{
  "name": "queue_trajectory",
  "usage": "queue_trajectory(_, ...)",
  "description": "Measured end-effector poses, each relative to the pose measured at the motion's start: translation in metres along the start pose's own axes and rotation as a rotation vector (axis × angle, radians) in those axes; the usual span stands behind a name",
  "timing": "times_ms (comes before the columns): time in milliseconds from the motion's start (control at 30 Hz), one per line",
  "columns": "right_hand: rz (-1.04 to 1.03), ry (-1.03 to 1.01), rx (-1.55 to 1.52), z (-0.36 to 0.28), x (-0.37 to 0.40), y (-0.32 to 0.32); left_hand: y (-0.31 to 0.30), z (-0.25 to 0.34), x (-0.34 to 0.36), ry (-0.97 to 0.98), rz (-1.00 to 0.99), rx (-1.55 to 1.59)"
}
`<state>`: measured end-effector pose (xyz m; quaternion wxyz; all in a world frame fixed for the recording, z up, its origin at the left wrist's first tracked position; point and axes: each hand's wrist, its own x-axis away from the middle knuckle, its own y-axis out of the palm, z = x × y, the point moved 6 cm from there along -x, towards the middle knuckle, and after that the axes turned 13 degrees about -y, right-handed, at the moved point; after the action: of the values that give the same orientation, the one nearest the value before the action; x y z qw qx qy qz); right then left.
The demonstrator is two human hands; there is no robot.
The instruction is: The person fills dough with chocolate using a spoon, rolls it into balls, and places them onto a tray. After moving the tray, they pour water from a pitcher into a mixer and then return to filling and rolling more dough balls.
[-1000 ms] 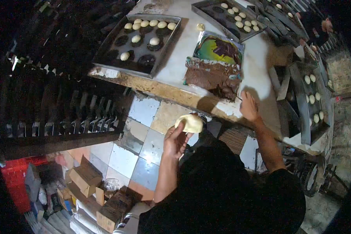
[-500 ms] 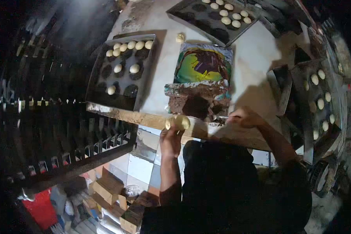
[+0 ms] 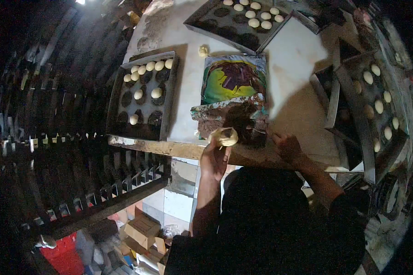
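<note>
My left hand holds up a piece of dough at the table's front edge, a dark spot of filling in its middle. My right hand is closed in a pinch on a thin tool that points left, its far end lost against the dark paste. That brown paste lies in the open, folded-down mouth of a printed plastic bag in front of me. The dough overlaps the bag's near edge in this view.
A metal tray with pale dough balls stands at the left, another tray at the back. More trays overlap at the right. A small dough lump sits behind the bag. Cardboard boxes lie on the floor below left.
My left hand has moved up and right with the dough, whose dark-filled middle now shows. My right hand has drawn slightly back toward me. The whole view has shifted a little.
</note>
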<state>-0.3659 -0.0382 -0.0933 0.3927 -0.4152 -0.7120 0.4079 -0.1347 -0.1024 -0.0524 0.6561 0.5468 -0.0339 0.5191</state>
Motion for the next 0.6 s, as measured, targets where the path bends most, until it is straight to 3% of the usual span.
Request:
queue_trajectory(100, 0.555, -0.155, -0.075, -0.026, -0.002, -0.026, -0.005, 0.011, 0.018, 0.074, -0.058, 0.013)
queue_trajectory(167, 0.702, -0.334, -0.336, -0.076, -0.02, -0.063, 0.007, 0.014, 0.037, 0.163, -0.105, -0.016)
queue_trajectory(200, 0.674, -0.358, -0.435, -0.101, -0.026, -0.078, 0.01, 0.012, 0.048, 0.211, -0.125, -0.026)
queue_trajectory(233, 0.651, -0.356, -0.581, -0.13, -0.029, -0.093, 0.003, 0.009, 0.058, 0.267, -0.003, -0.149)
queue_trajectory(267, 0.619, -0.354, -0.725, -0.16, -0.031, -0.104, 0.008, 0.009, 0.074, 0.459, 0.043, -0.495)
queue_trajectory(300, 0.694, -0.39, -0.58, -0.192, -0.028, -0.117, 0.011, 0.01, 0.095, 0.739, 0.165, -0.814)
queue_trajectory(333, 0.768, -0.428, -0.435, -0.221, -0.024, -0.125, 0.012, 0.013, 0.118, 0.833, 0.198, -0.934)
queue_trajectory(400, 0.755, -0.444, -0.446, -0.265, -0.016, -0.129, 0.015, 0.017, 0.164, 1.036, 0.295, -1.158)
queue_trajectory(500, 0.909, -0.676, -0.388, -0.315, 0.004, -0.13, -0.007, 0.027, 0.226, 0.972, 0.263, -0.771)
queue_trajectory(533, 0.923, -0.784, -0.379, -0.329, 0.012, -0.13, -0.022, 0.026, 0.241, 0.926, 0.112, -0.422)
queue_trajectory(600, 0.862, -0.884, -0.458, -0.351, 0.024, -0.13, -0.046, 0.028, 0.27, 0.921, -0.175, -0.188)
